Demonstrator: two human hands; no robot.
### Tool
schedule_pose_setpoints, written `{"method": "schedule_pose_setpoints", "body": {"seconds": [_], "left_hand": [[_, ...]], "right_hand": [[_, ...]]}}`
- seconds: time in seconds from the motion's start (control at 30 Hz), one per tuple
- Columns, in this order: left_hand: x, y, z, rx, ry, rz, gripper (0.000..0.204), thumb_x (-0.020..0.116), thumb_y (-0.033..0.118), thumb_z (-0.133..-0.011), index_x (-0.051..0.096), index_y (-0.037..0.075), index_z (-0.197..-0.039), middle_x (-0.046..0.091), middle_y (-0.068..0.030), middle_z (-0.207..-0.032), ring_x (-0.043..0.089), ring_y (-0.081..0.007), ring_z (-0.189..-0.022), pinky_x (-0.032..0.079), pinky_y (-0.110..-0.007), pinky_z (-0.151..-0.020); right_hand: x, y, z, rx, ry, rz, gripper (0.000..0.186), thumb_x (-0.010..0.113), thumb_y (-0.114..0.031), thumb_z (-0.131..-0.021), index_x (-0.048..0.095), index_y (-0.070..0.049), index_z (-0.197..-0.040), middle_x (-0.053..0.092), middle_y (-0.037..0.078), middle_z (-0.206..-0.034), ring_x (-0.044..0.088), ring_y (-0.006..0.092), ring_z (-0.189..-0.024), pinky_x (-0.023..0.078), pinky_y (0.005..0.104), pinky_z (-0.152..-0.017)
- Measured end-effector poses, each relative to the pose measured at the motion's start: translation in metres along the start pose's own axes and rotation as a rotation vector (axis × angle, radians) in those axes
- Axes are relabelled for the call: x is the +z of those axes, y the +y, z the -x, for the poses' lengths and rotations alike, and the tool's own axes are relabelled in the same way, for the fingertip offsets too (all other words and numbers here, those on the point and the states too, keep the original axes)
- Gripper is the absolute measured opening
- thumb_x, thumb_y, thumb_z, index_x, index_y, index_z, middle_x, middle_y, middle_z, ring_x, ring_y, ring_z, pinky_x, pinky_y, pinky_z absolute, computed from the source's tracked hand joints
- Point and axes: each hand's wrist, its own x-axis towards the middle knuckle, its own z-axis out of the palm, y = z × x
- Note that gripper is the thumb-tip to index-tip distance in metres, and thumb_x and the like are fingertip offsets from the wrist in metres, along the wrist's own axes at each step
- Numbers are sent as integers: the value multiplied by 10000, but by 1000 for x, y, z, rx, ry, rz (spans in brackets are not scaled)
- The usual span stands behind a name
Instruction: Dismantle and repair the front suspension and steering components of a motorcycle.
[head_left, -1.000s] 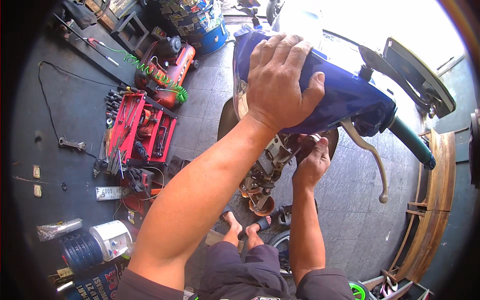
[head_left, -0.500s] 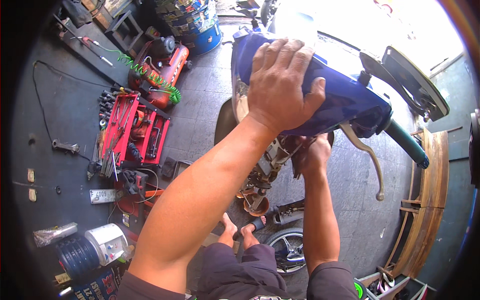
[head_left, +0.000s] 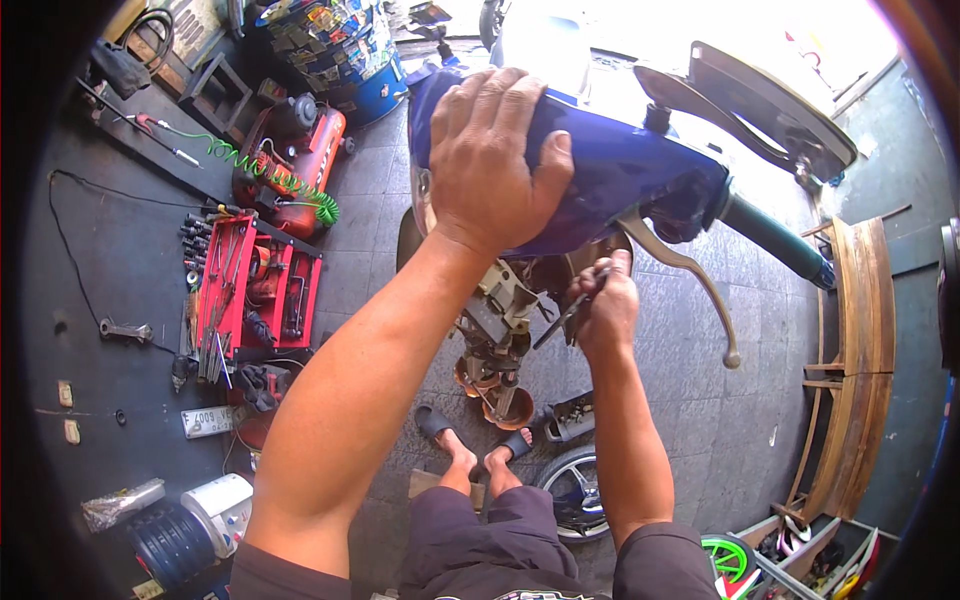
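Observation:
My left hand (head_left: 500, 160) lies over the blue handlebar cover (head_left: 610, 180) of a motorbike, fingers spread and thumb apart. Below the cover's lower edge, my right hand (head_left: 608, 310) is closed around a slim dark tool (head_left: 549, 331). Its thin shaft slants down to the left; its exact kind is not clear. The hand is beside the bike's exposed front parts (head_left: 500, 310), with brackets and wiring showing. A brake lever (head_left: 690, 268) and a dark green grip (head_left: 775, 240) stick out to the right of the cover, below a mirror (head_left: 765, 100).
Leftward stand a red tool trolley (head_left: 250, 325) and a red air compressor (head_left: 320, 150) with a green coiled hose (head_left: 290, 190). A wheel (head_left: 575, 495) lies near my feet. Along the right wall is a wooden bench (head_left: 865, 300); below it sits a parts tray (head_left: 815, 550).
My right hand has drawn out from under the cover, bringing the slim tool into sight. My left hand stays on the cover. The whole view has shifted, so the bike appears further left.

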Motion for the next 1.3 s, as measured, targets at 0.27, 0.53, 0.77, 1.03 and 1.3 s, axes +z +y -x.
{"method": "schedule_pose_setpoints", "body": {"seconds": [0.27, 0.53, 0.77, 1.03, 1.3], "left_hand": [[0, 2, 0, 35, 16, -26, 439, 528, 308, -916, 624, 12, -1226, 640, -176, -1265, 540, -380, -1255, 355, -460, -1106], [3, 0, 3, 1, 3, 9, 482, 570, 327, -865, 634, 26, -1236, 636, -197, -1272, 528, -402, -1269, 315, -503, -1137], [0, -1, 1, 14, 6, -7, 467, 552, 319, -884, 626, 20, -1235, 636, -188, -1265, 528, -392, -1266, 336, -482, -1119], [-5, 0, 1, 25, -20, -28, 453, 524, 311, -909, 620, 15, -1238, 634, -187, -1264, 535, -384, -1264, 351, -469, -1108], [0, 4, 1, 17, -10, -17, 456, 523, 313, -912, 627, 9, -1237, 636, -192, -1262, 538, -384, -1263, 360, -466, -1104]], "right_hand": [[-4, 3, 12, -63, -13, -33, 382, 459, -410, -1083, 478, -112, -844, 416, 4, -698, 441, 132, -626, 428, 289, -598], [10, 13, 9, -98, -57, 12, 380, 447, -388, -1089, 479, -103, -840, 422, 10, -690, 429, 144, -610, 411, 318, -628], [5, -3, -8, -25, -403, 597, 424, 392, -387, -1097, 447, -115, -777, 410, -8, -594, 408, 116, -536, 383, 300, -545], [46, -46, 1, -482, -548, 1902, 257, 507, -222, -1020, 611, 12, -998, 683, 240, -883, 681, 430, -838, 544, 503, -719], [11, -36, -22, -1217, -792, 1788, 269, 555, -90, -939, 573, -1, -1192, 631, 209, -1071, 631, 400, -983, 535, 474, -811]]}}
